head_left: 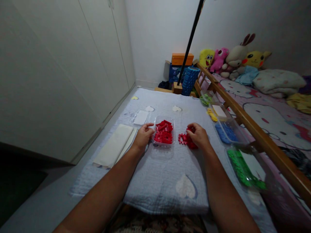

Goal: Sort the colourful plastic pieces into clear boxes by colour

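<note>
A clear plastic container (174, 134) stands on the cloth-covered table, with several red toothed plastic pieces (164, 132) inside. My left hand (144, 135) pinches the container's left wall between thumb and fingers. To the right of the container, more red plastic pieces (183, 139) lie on the cloth. My right hand (198, 135) is over that group, its thumb and fingers closed on a red plastic piece (190, 129). The palm and arm partly cover the pieces beneath.
A folded cream cloth (114, 145) and a clear lid with a white label (141, 117) lie on the left. Along the right edge are boxes of green (239, 166), blue (225, 132) and yellow pieces (212, 114), beside a wooden bed rail (243, 111). A black pole (190, 42) rises behind the table.
</note>
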Demonstrator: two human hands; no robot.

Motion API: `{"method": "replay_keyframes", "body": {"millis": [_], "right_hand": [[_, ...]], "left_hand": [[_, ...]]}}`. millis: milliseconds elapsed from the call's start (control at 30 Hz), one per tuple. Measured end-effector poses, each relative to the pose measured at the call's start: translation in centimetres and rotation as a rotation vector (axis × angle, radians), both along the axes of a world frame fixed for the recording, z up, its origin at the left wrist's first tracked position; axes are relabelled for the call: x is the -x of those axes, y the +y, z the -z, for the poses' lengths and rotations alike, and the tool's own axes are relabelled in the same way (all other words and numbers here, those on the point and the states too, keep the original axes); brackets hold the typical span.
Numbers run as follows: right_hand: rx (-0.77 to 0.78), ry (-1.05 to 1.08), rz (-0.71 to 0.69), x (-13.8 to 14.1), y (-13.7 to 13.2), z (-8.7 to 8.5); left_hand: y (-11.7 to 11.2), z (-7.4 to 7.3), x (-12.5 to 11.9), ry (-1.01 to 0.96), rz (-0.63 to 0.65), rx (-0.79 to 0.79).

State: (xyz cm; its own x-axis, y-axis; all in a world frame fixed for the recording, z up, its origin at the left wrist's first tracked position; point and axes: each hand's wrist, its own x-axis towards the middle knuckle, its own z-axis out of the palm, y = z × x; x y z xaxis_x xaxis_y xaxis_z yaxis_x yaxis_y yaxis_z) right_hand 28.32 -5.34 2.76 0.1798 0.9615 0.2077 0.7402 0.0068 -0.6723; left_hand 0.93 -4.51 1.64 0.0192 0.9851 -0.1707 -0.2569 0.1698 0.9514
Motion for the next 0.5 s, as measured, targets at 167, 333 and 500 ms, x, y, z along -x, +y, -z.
{"method": "replay_keyframes", "body": {"millis": [167,333,500], "right_hand": [[-0.141,0.119,-0.144,3.8,0.6,-1.5],[-0.121,-0.010,-0.330,7.8,1.6,-2.7],[-0.015,-0.131,-0.382,10.4,3.1,-2.5]], "left_hand": [[0.1,0.2,0.0,-0.001,-0.006,0.016],[0.0,0.1,0.1,-0.015,-0.001,0.023],[0.1,0.1,0.1,-0.038,0.008,0.022]]}}
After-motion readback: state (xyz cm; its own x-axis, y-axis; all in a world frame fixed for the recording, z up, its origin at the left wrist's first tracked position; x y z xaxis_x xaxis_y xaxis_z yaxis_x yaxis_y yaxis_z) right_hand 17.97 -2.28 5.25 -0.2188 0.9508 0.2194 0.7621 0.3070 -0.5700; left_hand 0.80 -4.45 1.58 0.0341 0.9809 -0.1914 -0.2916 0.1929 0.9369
